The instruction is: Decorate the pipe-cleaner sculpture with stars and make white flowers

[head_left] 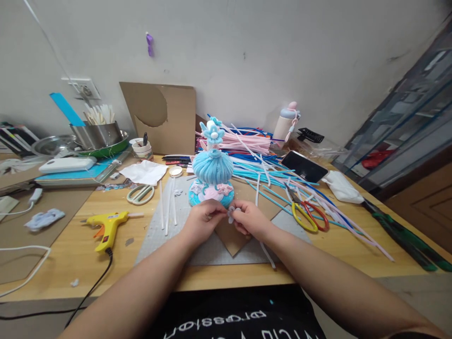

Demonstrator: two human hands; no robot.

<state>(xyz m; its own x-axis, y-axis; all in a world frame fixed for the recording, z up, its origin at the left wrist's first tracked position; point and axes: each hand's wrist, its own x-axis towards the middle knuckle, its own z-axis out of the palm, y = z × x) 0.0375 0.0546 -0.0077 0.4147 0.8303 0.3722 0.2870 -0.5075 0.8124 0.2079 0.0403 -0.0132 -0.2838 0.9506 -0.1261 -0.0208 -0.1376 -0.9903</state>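
Note:
Between my two hands is a small pale, fuzzy piece with rounded lobes (230, 214), perhaps a flower shaped from pipe cleaner. My right hand (251, 220) pinches it between thumb and fingers. My left hand (206, 220) has its fingertips pressed together at the piece's left side; whether they grip it or something thin is hidden. Just behind both hands stands a blue pipe-cleaner figure (213, 167) with a full ribbed skirt and a flower on top. Its round blue base (196, 197) carries pink and lilac fuzzy shapes.
A grey mat (151, 245) and a cardboard sheet (233, 242) lie beneath my hands. To the left are a yellow glue gun (111, 226), clear glue sticks (167, 216) and tape (140, 194). On the right lie scissors (309, 215), a phone (304, 165) and heaped pipe cleaners (243, 143).

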